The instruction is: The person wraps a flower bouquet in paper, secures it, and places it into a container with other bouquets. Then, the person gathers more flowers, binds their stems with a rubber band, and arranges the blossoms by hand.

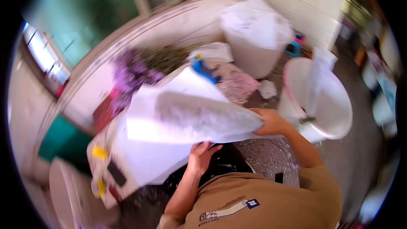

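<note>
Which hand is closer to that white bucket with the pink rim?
Right. The right hand, gripping the narrow end of the paper cone, is beside the bucket; the left hand is farther off, at the cone's lower edge.

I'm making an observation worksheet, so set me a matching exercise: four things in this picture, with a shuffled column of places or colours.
1. Right hand
2. Flower bunch
3. Left hand
4. Bucket

A. White, with pink along its rim
B. At the lower edge of the wrap
C. Gripping the wrap's narrow end
D. Purple

Pairs: 1-C; 2-D; 3-B; 4-A
</note>
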Demonstrator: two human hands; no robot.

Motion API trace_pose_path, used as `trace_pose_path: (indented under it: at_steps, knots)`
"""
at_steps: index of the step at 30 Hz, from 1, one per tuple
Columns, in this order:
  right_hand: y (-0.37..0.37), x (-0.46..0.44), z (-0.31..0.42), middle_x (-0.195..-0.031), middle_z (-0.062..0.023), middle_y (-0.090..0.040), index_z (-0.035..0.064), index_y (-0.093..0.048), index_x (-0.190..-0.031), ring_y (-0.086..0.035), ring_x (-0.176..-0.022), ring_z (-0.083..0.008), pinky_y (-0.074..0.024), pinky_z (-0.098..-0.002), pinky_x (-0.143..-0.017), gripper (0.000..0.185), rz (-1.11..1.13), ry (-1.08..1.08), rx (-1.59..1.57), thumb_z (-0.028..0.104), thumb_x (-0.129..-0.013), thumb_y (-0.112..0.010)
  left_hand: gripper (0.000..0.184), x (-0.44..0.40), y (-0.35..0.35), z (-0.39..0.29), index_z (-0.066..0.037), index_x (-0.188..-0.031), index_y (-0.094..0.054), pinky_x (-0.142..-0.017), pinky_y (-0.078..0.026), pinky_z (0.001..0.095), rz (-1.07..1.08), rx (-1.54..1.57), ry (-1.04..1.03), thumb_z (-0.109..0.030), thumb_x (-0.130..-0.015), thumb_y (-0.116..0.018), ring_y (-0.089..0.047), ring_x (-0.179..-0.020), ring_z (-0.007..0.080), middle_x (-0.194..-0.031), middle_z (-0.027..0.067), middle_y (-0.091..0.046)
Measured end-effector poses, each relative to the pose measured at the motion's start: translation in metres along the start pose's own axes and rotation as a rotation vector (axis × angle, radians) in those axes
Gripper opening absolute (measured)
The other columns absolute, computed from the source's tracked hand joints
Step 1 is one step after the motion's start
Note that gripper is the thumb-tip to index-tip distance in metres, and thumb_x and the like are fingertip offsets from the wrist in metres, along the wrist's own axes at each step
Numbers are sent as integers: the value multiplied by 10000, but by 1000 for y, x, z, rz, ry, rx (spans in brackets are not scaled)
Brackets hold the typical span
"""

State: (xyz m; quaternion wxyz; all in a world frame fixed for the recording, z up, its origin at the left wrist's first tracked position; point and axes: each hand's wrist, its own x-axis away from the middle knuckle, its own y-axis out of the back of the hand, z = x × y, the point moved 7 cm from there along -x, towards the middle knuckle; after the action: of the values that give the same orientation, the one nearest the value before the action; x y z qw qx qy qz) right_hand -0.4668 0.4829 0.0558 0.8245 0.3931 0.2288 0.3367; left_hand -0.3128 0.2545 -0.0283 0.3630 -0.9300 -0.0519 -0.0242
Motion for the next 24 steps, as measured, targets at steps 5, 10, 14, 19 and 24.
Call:
trace_pose_path:
  at_steps: [5,10,14,19,24]
  knots:
    - [-37,-55,72,-1138,-197,-736,11,-580,-1378,-724,-1052,-308,-537,-379,-946,803,131,167,-279,298,-689,-877,829,20,37,-43,2,-1481,-404,-993,-507,488,-248,-354,-102,-498,-917,-748,-544,-1265,307,-1390,154,-541]
    - [-132,-104,88,-1390,-232,-595,-28,-400,-1522,-573,-1310,-321,-433,-414,-1108,1020,292,248,-513,349,-728,-917,601,15,76,-40,43,-1275,-616,-851,-553,405,-396,-626,87,-473,-974,-681,-650,-1062,245,-1175,166,-676]
    - [-183,-85,36,-1562,-277,-398,-34,-260,-1585,-409,-1455,-371,-323,-441,-1205,1217,348,355,-215,400,-675,-942,383,18,149,-8,47,-964,-733,-627,-551,328,-577,-718,122,-314,-1019,-619,-682,-681,167,-806,95,-738]
    - [-162,-6,-53,-1571,-249,-395,-27,-246,-1592,-416,-1447,-351,-335,-433,-1197,1250,395,44,-313,249,-609,-969,401,13,127,-34,45,-873,-713,-578,-545,310,-539,-735,-31,-332,-987,-636,-670,-620,159,-732,99,-715]
    - [-142,69,-125,-1376,-189,-605,-19,-405,-1510,-590,-1269,-278,-455,-386,-1081,1037,530,-333,-269,128,-630,-933,484,-19,117,-34,57,-772,-695,-526,-545,317,-525,-672,173,-369,-992,-632,-662,-573,168,-667,106,-694]
